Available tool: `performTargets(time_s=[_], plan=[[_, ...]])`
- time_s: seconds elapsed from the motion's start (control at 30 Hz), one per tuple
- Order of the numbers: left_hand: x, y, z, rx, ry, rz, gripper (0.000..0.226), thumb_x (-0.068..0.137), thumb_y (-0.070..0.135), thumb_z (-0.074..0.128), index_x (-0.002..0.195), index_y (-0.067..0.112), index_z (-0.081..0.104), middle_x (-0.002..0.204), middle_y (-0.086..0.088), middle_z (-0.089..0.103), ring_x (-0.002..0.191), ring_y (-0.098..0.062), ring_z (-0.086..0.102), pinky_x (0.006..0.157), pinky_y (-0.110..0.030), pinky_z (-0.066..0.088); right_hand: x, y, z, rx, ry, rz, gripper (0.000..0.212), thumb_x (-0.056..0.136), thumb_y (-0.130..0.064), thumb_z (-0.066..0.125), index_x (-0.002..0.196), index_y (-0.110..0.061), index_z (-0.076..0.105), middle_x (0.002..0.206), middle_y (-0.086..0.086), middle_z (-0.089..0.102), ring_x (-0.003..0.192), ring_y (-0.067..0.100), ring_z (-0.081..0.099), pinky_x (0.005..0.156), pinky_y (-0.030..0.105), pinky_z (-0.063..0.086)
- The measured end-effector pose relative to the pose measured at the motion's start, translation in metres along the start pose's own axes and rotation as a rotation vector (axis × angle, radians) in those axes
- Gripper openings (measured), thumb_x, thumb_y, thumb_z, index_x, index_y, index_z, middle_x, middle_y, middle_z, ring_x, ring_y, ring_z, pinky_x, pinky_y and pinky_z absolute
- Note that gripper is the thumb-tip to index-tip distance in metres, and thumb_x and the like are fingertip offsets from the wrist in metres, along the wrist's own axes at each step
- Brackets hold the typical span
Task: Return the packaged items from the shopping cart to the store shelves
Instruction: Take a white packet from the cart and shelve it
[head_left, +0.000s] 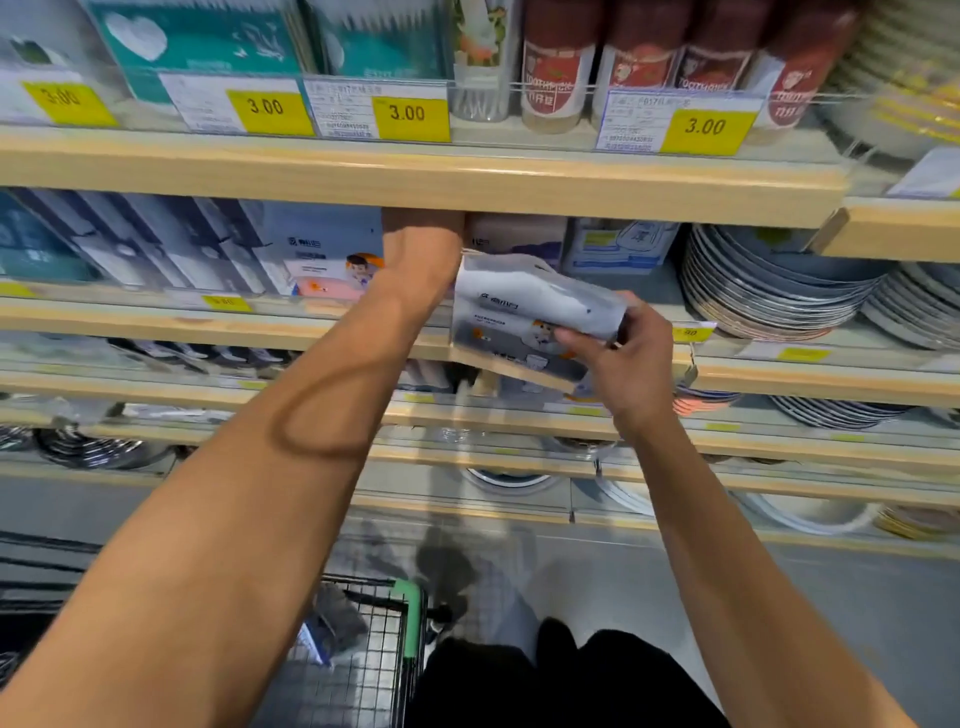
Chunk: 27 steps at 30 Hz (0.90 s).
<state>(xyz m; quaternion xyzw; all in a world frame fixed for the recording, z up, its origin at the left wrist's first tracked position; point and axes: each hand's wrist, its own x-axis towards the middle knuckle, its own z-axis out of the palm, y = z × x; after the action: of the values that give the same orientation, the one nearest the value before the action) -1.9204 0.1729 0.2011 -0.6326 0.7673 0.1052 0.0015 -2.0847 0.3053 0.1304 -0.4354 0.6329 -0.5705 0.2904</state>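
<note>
My right hand (618, 358) grips the near end of a grey-and-white plastic package (524, 317) with a cartoon figure on it, held tilted at the front edge of the second shelf (218, 325). My left hand (421, 234) reaches into that same shelf, just left of the package; its fingers are hidden under the wooden board of the shelf above. Similar packages (322, 254) stand in a row on the shelf to the left. The shopping cart (363, 654), black wire with a green handle, is at the bottom centre and holds at least one more package (332, 629).
Stacks of plates (769, 291) fill the shelf to the right of the package. Toothpick jars (558, 67) and teal packs with yellow 3.00 price tags (408, 117) sit on the top shelf. Lower shelves hold bowls and plates. Grey floor lies below.
</note>
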Motion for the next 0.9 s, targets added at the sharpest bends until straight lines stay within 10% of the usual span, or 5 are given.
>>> performTargets(time_s=[0.13, 0.37, 0.7, 0.9], plan=[[-0.012, -0.01, -0.005, -0.056, 0.115, -0.024, 0.045, 0.102, 0.0, 0.038, 0.058, 0.008, 0.03, 0.067, -0.012, 0.042, 0.075, -0.032, 0.048, 0.074, -0.036, 0.037, 0.028, -0.012, 0.01, -0.097, -0.005, -0.071, 0.032, 0.074, -0.012, 0.084, 0.098, 0.0, 0.066, 0.097, 0.017, 0.072, 0.092, 0.03, 0.07, 0.08, 0.049, 0.057], [-0.025, -0.036, 0.043, -0.511, 0.746, 0.15, 0.02, 0.093, 0.012, 0.05, 0.093, -0.004, 0.063, 0.091, -0.02, 0.064, 0.087, -0.034, 0.057, 0.073, -0.036, 0.037, 0.055, -0.018, 0.035, 0.045, 0.0, 0.062, 0.027, 0.078, -0.007, 0.082, 0.1, -0.006, 0.065, 0.094, -0.002, 0.072, 0.081, 0.001, 0.07, 0.076, 0.023, 0.057], [-0.034, -0.029, 0.081, -0.599, 0.649, 0.026, 0.03, 0.094, 0.025, 0.063, 0.12, 0.015, 0.05, 0.103, 0.001, 0.066, 0.09, -0.014, 0.058, 0.075, -0.031, 0.047, 0.07, -0.032, 0.055, -0.212, 0.168, 0.056, 0.036, 0.081, -0.022, 0.08, 0.111, -0.013, 0.061, 0.115, 0.002, 0.065, 0.1, 0.012, 0.058, 0.077, 0.018, 0.042], [-0.039, -0.03, 0.099, -0.47, 0.557, 0.143, 0.044, 0.095, 0.022, 0.056, 0.138, 0.02, 0.053, 0.128, 0.0, 0.059, 0.116, -0.019, 0.053, 0.098, -0.033, 0.043, 0.053, -0.015, 0.054, -0.615, 0.145, 0.102, 0.038, 0.082, -0.031, 0.079, 0.074, -0.009, 0.049, 0.078, 0.005, 0.056, 0.085, 0.027, 0.062, 0.077, 0.037, 0.053]])
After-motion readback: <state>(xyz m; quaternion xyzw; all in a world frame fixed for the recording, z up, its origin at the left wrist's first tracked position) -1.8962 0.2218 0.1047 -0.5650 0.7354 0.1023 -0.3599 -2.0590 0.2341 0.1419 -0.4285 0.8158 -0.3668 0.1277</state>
